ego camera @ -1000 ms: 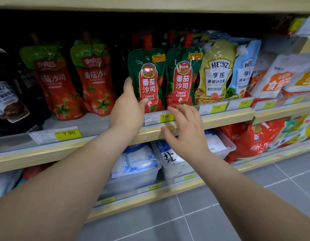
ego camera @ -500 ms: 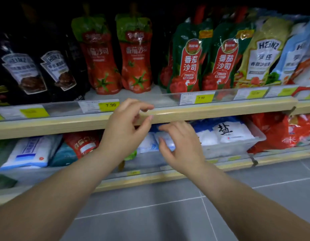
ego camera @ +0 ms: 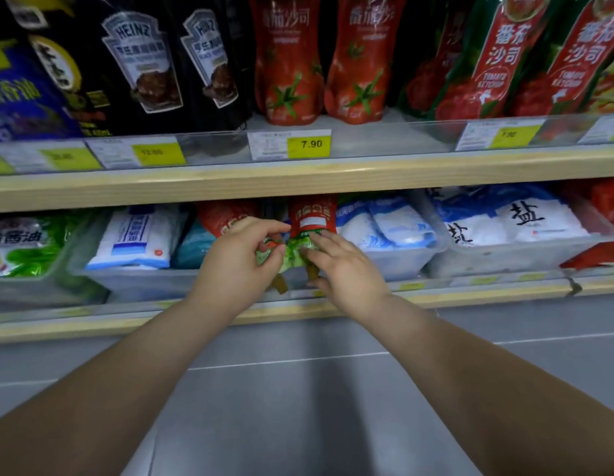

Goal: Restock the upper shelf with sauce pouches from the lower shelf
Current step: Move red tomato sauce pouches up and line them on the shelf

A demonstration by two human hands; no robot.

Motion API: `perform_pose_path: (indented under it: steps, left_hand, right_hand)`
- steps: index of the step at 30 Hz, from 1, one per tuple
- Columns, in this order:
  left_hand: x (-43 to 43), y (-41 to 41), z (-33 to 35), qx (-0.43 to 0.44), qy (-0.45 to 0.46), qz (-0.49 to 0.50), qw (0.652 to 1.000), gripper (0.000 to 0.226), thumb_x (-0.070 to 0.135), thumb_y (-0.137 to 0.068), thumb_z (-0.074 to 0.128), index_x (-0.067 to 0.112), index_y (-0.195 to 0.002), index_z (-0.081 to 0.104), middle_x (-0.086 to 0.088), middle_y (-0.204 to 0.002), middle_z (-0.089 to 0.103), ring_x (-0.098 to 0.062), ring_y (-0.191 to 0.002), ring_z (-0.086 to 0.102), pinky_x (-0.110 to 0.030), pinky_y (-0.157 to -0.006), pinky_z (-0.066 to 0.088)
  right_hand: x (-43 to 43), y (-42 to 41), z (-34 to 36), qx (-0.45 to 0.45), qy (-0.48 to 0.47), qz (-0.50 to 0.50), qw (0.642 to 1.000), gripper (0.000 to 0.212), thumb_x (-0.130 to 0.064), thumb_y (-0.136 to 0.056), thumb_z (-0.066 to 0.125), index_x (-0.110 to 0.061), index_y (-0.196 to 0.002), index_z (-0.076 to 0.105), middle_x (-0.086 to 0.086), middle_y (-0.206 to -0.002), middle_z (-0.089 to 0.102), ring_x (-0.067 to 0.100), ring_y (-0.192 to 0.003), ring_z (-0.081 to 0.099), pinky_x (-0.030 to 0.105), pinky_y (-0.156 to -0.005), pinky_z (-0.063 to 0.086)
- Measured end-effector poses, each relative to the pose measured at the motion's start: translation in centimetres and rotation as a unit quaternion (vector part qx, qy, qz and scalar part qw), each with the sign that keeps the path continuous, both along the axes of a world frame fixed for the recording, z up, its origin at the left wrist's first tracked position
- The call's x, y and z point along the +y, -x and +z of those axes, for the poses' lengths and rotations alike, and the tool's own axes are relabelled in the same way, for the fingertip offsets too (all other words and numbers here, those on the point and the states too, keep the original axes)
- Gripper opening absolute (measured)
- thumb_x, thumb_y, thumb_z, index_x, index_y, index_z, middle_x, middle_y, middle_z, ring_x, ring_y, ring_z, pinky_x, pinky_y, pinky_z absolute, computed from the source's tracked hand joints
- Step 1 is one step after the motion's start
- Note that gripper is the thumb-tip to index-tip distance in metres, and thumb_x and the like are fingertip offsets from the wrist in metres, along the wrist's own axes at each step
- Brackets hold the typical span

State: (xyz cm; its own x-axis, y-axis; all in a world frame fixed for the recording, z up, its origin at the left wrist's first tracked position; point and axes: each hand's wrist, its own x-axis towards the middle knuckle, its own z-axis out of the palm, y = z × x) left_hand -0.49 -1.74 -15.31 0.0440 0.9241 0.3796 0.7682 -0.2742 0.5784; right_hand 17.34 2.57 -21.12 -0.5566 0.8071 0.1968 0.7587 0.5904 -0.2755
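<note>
Lower shelf, between salt tubs: left hand pinching one ketchup pouch, right hand gripping second ketchup pouch at green top. Risk: loose pinch slipping, spouts catching upper shelf edge.

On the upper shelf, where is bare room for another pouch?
Bare shelf shows in front of the two tomato-print red pouches, behind the 7.90 price tag, rightward toward the green-edged ketchup pouches. The black Heinz pouches at left stand crowded.
</note>
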Motion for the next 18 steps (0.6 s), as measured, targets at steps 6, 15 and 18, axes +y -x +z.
perform_pose_path:
  steps: [6,15,18]
  left_hand:
    - [0.1,0.4,-0.1,0.007,0.037,-0.032,0.999,0.047,0.016,-0.074,0.076,0.021,-0.119,0.063,0.002,-0.109,0.062,-0.014,-0.092,0.058,-0.026,-0.084,0.046]
    - [0.9,-3.5,0.9,-0.006,-0.012,-0.032,0.999,0.040,0.013,-0.076,0.074,0.017,-0.115,0.067,-0.004,-0.110,0.068,-0.020,-0.101,0.062,-0.023,-0.085,0.044]
    - [1.1,-4.7,1.9,-0.008,-0.056,-0.012,0.998,0.030,0.007,-0.080,0.068,0.013,-0.110,0.070,-0.011,-0.104,0.071,-0.028,-0.095,0.066,-0.033,-0.082,0.050]
  right_hand:
    - [-1.1,-1.1,1.2,0.084,-0.088,0.000,0.993,0.028,-0.005,-0.073,0.076,-0.001,-0.100,0.070,0.020,-0.115,0.066,0.038,-0.109,0.060,0.052,-0.096,0.046]
    - [-2.7,-2.2,6.9,0.175,-0.102,0.005,0.979,0.022,-0.017,-0.087,0.061,-0.003,-0.104,0.065,0.010,-0.099,0.068,0.032,-0.092,0.058,0.039,-0.084,0.046]
    - [-2.6,-2.4,7.9,0.228,-0.095,-0.009,0.969,0.023,-0.016,-0.086,0.062,-0.007,-0.107,0.064,0.008,-0.100,0.068,0.028,-0.095,0.058,0.032,-0.086,0.043]
